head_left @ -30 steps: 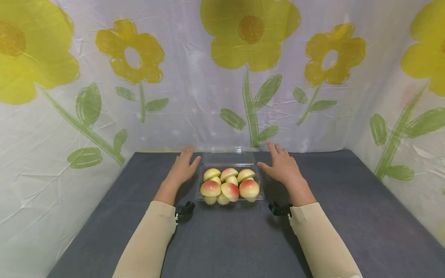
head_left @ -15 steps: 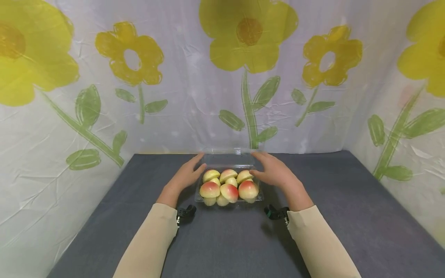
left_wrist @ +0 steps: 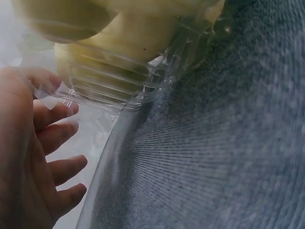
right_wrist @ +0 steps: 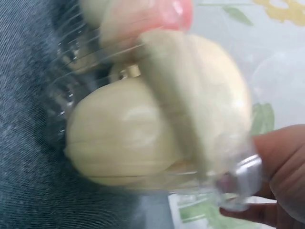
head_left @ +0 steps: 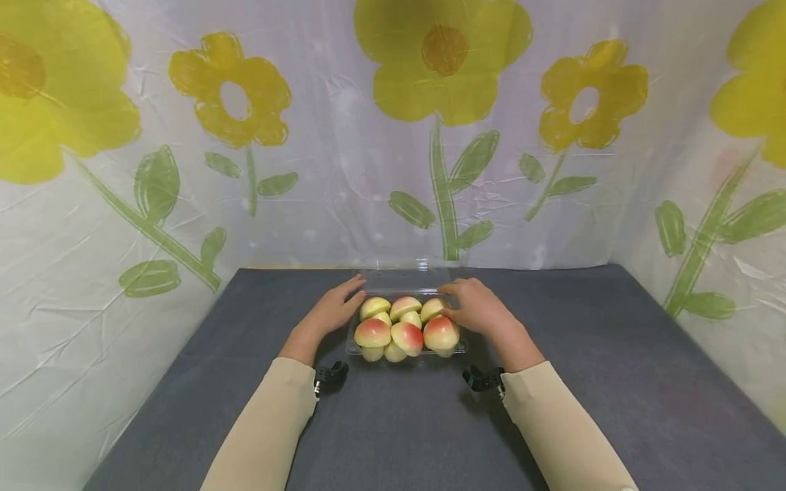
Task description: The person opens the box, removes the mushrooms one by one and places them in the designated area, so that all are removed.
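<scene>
A clear plastic clamshell box [head_left: 351,348] sits on the dark table, its transparent lid [head_left: 405,278] raised at the back. Several mushroom-shaped pieces [head_left: 372,333] with red-and-yellow domed caps and pale rounded stems fill it in two rows. My left hand [head_left: 328,315] is at the box's left side; in the left wrist view its thumb is close to the plastic rim and the other fingers are spread and loosely bent. At the back right corner is my right hand [head_left: 482,307], thumb by the corner in the right wrist view, one finger [right_wrist: 250,213] extended below it. Firm contact is unclear.
A dark grey cloth covers the table [head_left: 393,429]. Close behind the raised lid hangs a pale curtain [head_left: 331,170] printed with yellow flowers, and it continues along both sides. Each wrist wears a black camera mount [head_left: 331,372].
Both hands have moved inward to the box, the right one farther, and its fingers are lower and more bent than before. The box, lid and mushroom-shaped pieces stay in place.
</scene>
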{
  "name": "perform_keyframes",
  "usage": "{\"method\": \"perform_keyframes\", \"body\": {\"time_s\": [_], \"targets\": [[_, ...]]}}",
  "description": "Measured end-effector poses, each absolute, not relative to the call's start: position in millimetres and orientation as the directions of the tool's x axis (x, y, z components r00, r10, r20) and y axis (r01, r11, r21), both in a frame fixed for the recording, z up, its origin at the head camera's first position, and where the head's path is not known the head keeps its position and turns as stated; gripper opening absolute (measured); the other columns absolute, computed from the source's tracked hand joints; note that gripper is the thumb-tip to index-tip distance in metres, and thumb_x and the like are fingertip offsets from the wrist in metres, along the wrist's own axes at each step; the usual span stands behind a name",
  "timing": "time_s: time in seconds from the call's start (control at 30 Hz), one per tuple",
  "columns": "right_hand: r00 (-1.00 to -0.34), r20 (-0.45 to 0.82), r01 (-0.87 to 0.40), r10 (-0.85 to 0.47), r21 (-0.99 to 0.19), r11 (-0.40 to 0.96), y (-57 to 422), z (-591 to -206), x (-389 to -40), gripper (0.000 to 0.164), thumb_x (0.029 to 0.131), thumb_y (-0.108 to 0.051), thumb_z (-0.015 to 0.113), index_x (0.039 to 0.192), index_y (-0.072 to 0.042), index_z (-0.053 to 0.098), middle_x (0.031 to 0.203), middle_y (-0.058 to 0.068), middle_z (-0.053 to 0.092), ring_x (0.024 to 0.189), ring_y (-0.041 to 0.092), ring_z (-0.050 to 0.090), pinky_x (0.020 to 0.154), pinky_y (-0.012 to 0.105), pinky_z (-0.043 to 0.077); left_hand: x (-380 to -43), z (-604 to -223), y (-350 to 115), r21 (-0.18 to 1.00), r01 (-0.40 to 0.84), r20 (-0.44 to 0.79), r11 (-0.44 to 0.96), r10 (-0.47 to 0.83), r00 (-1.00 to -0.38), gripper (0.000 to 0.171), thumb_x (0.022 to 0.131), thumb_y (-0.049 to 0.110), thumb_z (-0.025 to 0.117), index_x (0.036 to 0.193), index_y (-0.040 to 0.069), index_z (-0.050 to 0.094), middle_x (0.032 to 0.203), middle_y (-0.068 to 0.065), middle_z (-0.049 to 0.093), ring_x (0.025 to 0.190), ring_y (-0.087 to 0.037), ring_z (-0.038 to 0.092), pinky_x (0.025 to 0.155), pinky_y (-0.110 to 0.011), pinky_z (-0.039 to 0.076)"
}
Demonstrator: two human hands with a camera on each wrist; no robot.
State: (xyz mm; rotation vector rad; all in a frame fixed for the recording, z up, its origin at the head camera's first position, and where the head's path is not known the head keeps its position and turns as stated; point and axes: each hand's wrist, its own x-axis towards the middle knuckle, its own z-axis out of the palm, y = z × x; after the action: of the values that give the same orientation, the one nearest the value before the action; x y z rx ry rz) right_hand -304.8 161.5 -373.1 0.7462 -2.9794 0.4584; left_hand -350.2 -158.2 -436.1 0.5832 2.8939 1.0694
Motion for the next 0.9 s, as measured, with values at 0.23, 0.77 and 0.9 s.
{"method": "perform_keyframes", "body": {"time_s": [0.23, 0.77, 0.9], "targets": [[-0.874, 0.13, -0.486, -0.469, -0.235, 0.842, 161, -380, -307, 0.04, 0.095, -0.013, 0.076, 0.134, -0.009, 0.07, 0.129, 0.018, 0.058, 0.116, 0.039, 0.053, 0.091, 0.053, 0.051, -350, -436, -158, 0.633, 0.345, 0.134, 0.694, 0.34, -0.931, 0.053, 0.112, 0.032, 0.042, 0.158, 0.005, 0.041, 0.167, -0.012, 0.027, 0.15, -0.038, 0.029, 0.12, -0.059, 0.026], [-0.88, 0.161, -0.475, -0.447, -0.288, 0.832, 160, -390, -313, 0.036, 0.097, -0.016, 0.074, 0.132, -0.008, 0.07, 0.124, 0.015, 0.055, 0.112, 0.034, 0.051, 0.085, 0.048, 0.049, -350, -436, -158, 0.637, 0.344, 0.141, 0.689, 0.335, -0.932, 0.052, 0.112, 0.031, 0.044, 0.157, 0.005, 0.043, 0.167, -0.011, 0.028, 0.151, -0.037, 0.029, 0.121, -0.059, 0.025], [-0.873, 0.173, -0.488, -0.457, -0.269, 0.83, 161, -390, -314, 0.036, 0.097, -0.016, 0.075, 0.132, -0.009, 0.07, 0.122, 0.014, 0.056, 0.111, 0.033, 0.051, 0.084, 0.048, 0.048, -350, -436, -158, 0.645, 0.347, 0.148, 0.68, 0.335, -0.931, 0.051, 0.112, 0.03, 0.045, 0.156, 0.004, 0.044, 0.166, -0.012, 0.029, 0.151, -0.037, 0.029, 0.121, -0.058, 0.025]]}}
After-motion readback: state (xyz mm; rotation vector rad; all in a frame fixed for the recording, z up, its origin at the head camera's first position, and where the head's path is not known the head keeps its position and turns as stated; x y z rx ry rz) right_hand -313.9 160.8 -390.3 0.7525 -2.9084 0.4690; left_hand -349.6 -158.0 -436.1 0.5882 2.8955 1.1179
